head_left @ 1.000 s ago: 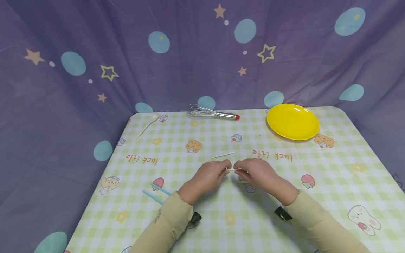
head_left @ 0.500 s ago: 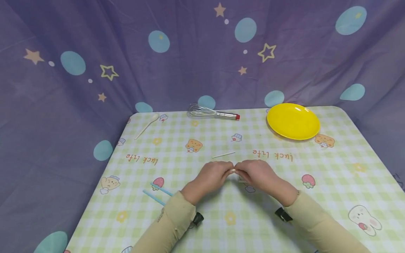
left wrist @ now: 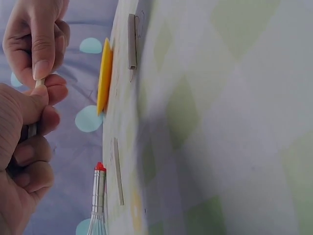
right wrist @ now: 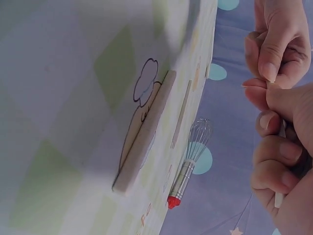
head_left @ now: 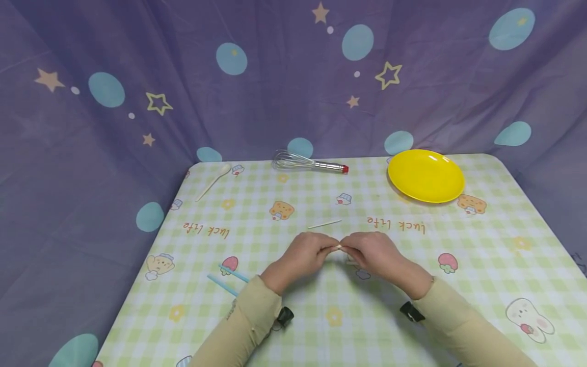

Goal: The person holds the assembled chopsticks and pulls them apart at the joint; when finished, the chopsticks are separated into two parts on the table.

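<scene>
In the head view both hands meet over the middle of the table, fingertips close together. Between thumb and fingers, my left hand (head_left: 303,255) pinches a thin pale stick (left wrist: 40,83). My right hand (head_left: 378,255) pinches it too, and a length of pale stick (right wrist: 279,198) shows below its curled fingers in the right wrist view. Only a short bit is visible between the fingertips; the fingers hide the rest. Another pale stick (right wrist: 146,137) lies on the cloth beneath the right hand. A third pale stick (head_left: 324,224) lies just beyond the hands.
Two light-blue rods (head_left: 222,285) lie partly under the left sleeve. Along the far edge are a pale spoon (head_left: 213,182), a whisk (head_left: 312,163) with a red end, and a yellow plate (head_left: 426,176). A checked cloth (head_left: 137,326) covers the table; a purple curtain (head_left: 275,92) hangs behind.
The left hand has shifted slightly right to meet the right hand, so less of the stick shows between them. Over the last half second the hands have hardly moved.
</scene>
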The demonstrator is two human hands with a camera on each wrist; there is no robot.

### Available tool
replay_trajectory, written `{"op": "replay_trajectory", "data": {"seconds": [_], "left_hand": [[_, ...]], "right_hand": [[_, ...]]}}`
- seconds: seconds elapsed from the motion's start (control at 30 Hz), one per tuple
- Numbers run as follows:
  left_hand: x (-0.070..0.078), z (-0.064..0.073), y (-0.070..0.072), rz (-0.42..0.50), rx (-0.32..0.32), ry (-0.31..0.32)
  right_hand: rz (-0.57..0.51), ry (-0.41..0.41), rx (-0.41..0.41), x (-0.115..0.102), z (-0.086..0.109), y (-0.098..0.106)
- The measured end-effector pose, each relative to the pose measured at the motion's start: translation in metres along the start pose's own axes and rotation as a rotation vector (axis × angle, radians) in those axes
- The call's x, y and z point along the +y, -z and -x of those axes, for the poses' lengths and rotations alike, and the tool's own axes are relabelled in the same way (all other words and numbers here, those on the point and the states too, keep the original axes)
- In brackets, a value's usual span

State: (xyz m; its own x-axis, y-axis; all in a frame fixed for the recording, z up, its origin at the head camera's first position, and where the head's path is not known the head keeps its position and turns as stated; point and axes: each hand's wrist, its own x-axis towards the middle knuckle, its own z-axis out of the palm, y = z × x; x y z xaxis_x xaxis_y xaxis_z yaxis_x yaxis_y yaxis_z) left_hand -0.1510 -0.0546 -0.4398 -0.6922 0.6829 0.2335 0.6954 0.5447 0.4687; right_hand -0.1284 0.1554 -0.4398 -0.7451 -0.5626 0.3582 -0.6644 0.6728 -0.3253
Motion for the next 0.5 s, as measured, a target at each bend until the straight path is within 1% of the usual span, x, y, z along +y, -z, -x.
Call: {"op": "replay_trajectory", "data": {"seconds": [0.13, 0.3, 0.4, 0.5], "left_hand": [[-0.002, 0.001, 0.0, -0.002, 0.0, 0.024], [-0.005, 0.001, 0.003, -0.041, 0.001, 0.077], [-0.008, 0.0, 0.005, -0.069, -0.014, 0.1], [-0.01, -0.001, 0.006, -0.094, -0.046, 0.101]], "right_hand": [[-0.012, -0.024, -0.011, 0.003, 0.001, 0.004], [0.011, -0.1, -0.069, 0.006, 0.002, 0.006], [0.013, -0.13, -0.099, 0.007, 0.002, 0.006], [0.014, -0.136, -0.113, 0.008, 0.003, 0.005]]}}
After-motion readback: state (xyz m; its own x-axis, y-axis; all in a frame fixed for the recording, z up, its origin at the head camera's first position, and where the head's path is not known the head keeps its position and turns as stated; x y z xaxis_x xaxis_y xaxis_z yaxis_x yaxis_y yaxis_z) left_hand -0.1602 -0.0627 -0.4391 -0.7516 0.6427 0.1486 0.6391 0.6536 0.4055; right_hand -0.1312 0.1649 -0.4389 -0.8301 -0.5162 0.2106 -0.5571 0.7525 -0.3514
